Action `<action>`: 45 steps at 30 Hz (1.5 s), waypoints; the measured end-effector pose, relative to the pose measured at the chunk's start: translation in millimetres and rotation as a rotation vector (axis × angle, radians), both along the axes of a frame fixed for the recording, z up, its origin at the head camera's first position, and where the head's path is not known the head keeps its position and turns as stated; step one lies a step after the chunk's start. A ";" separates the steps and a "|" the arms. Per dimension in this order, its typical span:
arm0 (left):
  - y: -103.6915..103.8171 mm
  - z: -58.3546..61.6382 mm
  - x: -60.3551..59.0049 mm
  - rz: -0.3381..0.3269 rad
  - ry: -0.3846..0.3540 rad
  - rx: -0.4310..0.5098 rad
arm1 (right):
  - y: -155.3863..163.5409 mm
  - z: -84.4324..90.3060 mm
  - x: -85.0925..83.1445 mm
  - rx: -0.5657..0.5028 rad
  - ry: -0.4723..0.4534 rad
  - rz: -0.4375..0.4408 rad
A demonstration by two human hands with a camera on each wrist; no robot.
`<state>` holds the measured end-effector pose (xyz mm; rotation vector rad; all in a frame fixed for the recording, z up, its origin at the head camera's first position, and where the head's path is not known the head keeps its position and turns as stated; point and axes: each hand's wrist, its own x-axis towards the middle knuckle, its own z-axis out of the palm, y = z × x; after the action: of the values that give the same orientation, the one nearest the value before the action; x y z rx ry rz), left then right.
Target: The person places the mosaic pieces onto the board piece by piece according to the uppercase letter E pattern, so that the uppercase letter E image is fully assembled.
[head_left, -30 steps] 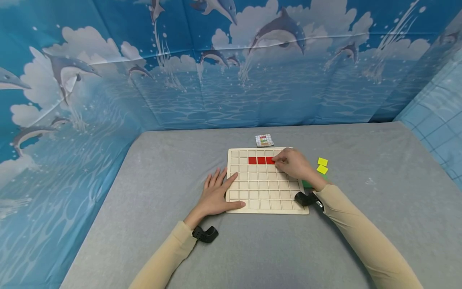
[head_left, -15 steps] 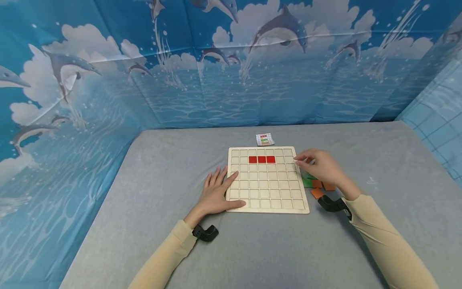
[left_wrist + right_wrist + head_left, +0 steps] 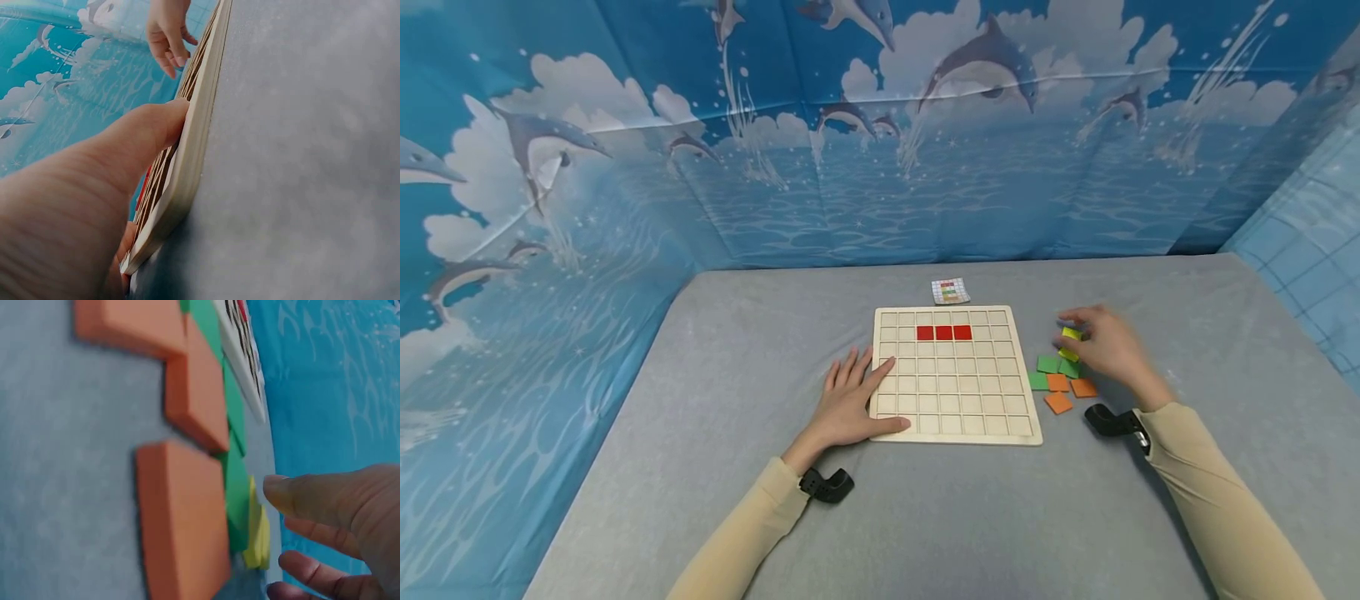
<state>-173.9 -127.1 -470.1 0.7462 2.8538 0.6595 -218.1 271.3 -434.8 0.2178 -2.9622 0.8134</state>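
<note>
A pale wooden grid board lies on the grey cloth, with three red square tiles side by side in its second row from the back. Spread over the board's left edge, my left hand rests with thumb and index finger on the wood; the left wrist view shows its thumb on the rim. My right hand hovers at two yellow tiles right of the board. In the right wrist view its thumb and fingers are apart, with nothing gripped, close to the yellow tiles.
Three green tiles and three orange tiles lie loose beside the board's right edge. Behind the board is a small card printed with a coloured grid. A blue dolphin curtain hangs along the back and left of the table.
My right hand has let go of the third red tile, left the board and moved right to the yellow tiles. The left hand has stayed in place.
</note>
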 end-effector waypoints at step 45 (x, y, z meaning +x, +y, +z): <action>0.2 0.5 -0.5 0.008 0.001 -0.001 | -35.2 7.0 4.5 -0.141 0.175 0.062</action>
<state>-174.4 -126.9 -469.6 0.7358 2.8592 0.6595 -213.6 236.1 -427.8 0.3553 -2.7352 0.9534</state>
